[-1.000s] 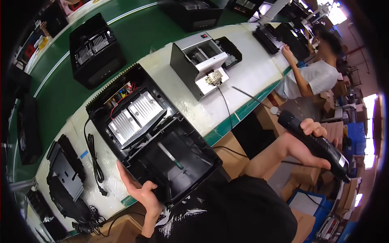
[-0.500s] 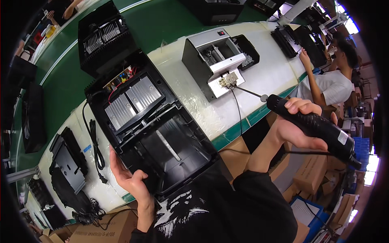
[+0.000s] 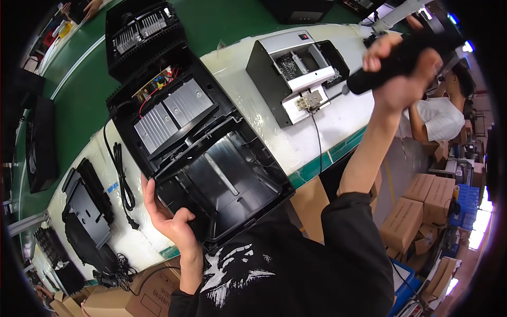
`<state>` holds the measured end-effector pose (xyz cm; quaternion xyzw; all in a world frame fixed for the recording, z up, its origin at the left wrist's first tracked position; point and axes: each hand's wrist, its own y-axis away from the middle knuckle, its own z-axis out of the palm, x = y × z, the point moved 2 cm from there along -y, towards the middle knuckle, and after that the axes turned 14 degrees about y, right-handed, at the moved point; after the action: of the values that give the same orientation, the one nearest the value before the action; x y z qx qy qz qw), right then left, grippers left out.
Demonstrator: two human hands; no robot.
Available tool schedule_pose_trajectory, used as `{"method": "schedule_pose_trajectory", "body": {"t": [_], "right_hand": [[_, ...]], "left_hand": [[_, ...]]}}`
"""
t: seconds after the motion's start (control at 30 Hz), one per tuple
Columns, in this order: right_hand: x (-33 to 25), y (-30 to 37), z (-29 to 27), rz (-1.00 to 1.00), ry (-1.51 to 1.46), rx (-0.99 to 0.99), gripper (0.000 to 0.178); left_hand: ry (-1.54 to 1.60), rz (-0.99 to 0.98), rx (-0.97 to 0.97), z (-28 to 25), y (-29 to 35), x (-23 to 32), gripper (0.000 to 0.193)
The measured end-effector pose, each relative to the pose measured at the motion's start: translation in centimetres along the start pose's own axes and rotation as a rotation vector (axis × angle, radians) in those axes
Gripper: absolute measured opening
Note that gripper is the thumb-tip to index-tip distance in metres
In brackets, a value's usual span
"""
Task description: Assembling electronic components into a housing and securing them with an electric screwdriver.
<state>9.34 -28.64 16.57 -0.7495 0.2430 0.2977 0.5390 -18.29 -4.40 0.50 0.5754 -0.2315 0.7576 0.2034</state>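
Observation:
My right hand is wrapped round a black electric screwdriver, somewhat blurred, raised at the upper right. The screwdriver's dark bit points left at the small metal outlet block of a silver and black screw feeder; whether the tip touches it I cannot tell. In front of me lies an opened black plastic housing, tilted on the bench, with finned metal plates, red wires and a small circuit board inside. My left hand grips its near left side, thumb at the rim and fingers along the outer wall.
On the left lie a black power cord and a grey-black part. Another ribbed black housing stands beyond mine. A co-worker in a white shirt sits at the right. Cardboard boxes stand on the floor.
My right hand has moved up and away with the screwdriver, which now lies closer to level. My left hand stays on the housing, and the view has shifted a little.

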Motion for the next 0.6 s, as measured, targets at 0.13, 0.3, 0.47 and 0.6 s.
{"method": "schedule_pose_trajectory", "body": {"t": [0.13, 0.3, 0.47, 0.6], "right_hand": [[-0.7, -3.0, 5.3, 0.199, 0.182, 0.35, 0.036], [2.0, -4.0, 3.7, 0.268, 0.217, 0.226, 0.045], [-1.2, -0.4, -0.9, 0.195, -0.09, -0.003, 0.047], [-9.4, 0.3, -2.6, -0.033, -0.349, -0.563, 0.038]], "left_hand": [[0.069, -0.028, 0.018, 0.1, 0.2, 0.0, 0.08], [0.085, -0.016, 0.011, 0.1, -0.1, -0.2, 0.075], [0.084, -0.071, 0.029, 0.1, -0.2, -0.2, 0.074], [0.085, -0.072, -0.004, 0.2, -0.3, -0.2, 0.073]]}}
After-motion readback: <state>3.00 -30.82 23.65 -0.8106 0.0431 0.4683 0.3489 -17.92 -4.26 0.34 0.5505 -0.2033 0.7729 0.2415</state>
